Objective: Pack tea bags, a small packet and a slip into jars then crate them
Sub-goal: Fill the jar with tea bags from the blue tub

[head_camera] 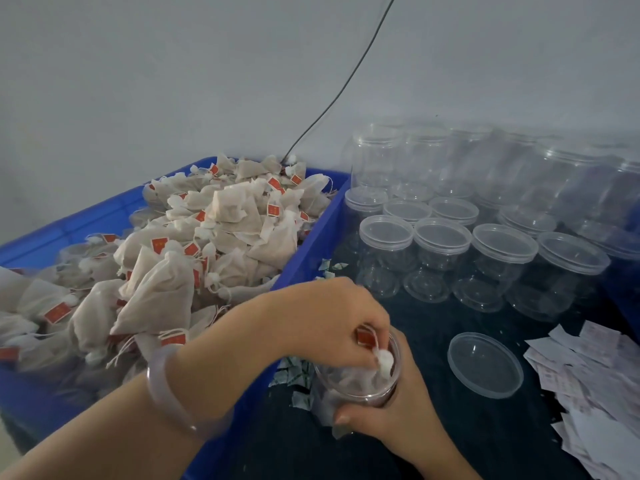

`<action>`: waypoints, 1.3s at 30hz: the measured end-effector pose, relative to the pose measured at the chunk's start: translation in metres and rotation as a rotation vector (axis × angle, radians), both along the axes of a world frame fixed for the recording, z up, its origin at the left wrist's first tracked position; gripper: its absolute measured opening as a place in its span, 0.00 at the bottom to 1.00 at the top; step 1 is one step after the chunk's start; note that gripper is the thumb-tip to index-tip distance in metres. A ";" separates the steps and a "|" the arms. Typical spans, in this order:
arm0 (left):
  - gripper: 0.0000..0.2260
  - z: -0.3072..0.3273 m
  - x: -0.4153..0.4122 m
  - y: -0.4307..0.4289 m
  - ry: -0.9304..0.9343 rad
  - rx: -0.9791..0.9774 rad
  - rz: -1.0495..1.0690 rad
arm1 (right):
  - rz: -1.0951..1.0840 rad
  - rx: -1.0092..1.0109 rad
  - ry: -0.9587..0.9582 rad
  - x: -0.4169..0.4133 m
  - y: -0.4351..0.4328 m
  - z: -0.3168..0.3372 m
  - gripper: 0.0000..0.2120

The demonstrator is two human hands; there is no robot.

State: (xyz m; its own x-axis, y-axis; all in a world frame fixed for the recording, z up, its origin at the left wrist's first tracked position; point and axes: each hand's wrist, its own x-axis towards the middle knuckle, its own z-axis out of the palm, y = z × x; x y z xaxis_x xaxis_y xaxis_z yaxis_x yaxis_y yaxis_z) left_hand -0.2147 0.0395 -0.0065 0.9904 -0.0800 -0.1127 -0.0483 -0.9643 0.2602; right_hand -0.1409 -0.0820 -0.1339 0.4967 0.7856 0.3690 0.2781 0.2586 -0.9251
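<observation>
Your left hand pinches a tea bag, grip narrow, just inside the open jar. Your right hand wraps the jar from below, beside the blue bin.

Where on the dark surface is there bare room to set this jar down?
Bare patches: between the held jar and the loose lid; nearer the person, between the right hand and the slips; a strip between lid and lidded jars. Crowded: the blue crate, heaped with tea bags.
</observation>
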 end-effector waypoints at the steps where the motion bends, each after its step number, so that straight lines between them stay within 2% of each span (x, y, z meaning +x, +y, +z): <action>1: 0.09 -0.003 0.001 -0.005 0.016 0.070 -0.024 | -0.008 -0.002 0.007 -0.001 0.000 0.000 0.41; 3: 0.10 -0.005 0.002 -0.011 0.053 0.120 -0.044 | -0.012 0.004 0.016 -0.002 -0.001 0.002 0.40; 5: 0.11 0.002 -0.003 -0.011 0.020 -0.006 -0.047 | -0.024 0.023 0.021 -0.003 -0.003 0.003 0.40; 8: 0.10 0.025 -0.015 -0.005 -0.242 -0.263 0.081 | -0.051 0.042 0.059 0.003 -0.012 0.006 0.42; 10: 0.08 0.037 -0.023 -0.006 -0.424 -0.342 0.204 | -0.114 0.057 0.063 0.008 -0.020 0.011 0.43; 12: 0.08 0.043 -0.026 -0.012 -0.503 -0.345 0.284 | -0.159 0.054 0.051 0.013 -0.028 0.015 0.43; 14: 0.10 0.042 -0.024 -0.023 -0.540 -0.268 0.309 | -0.180 0.022 0.034 0.015 -0.034 0.018 0.42; 16: 0.11 0.031 -0.016 -0.033 -0.556 -0.251 0.337 | -0.199 -0.003 0.026 0.016 -0.040 0.019 0.42; 19: 0.13 -0.002 -0.002 -0.047 -0.566 -0.384 0.399 | -0.232 -0.029 0.021 0.019 -0.049 0.020 0.42; 22: 0.14 -0.043 0.011 -0.046 -0.658 -0.486 0.587 | -0.255 -0.053 0.015 0.025 -0.063 0.017 0.43; 25: 0.13 -0.083 0.019 -0.027 -0.604 -0.418 0.758 | -0.291 -0.069 0.037 0.030 -0.075 0.009 0.43; 31: 0.22 -0.132 0.023 -0.014 -0.409 -0.144 0.788 | -0.300 -0.083 0.057 0.035 -0.083 -0.009 0.47; 35: 0.17 -0.143 0.024 -0.007 -0.463 -0.143 0.797 | -0.289 -0.074 0.075 0.035 -0.081 -0.011 0.48; 39: 0.07 -0.146 0.022 -0.004 -0.571 -0.184 0.773 | -0.291 -0.043 0.089 0.034 -0.081 -0.014 0.48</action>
State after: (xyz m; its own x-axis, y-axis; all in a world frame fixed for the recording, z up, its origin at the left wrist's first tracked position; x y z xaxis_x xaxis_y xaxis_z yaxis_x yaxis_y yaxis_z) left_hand -0.1932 0.0355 -0.1527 0.6790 0.6457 0.3492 0.4142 -0.7298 0.5439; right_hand -0.1064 -0.1627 -0.1482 0.7322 0.6195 0.2832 0.2518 0.1402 -0.9576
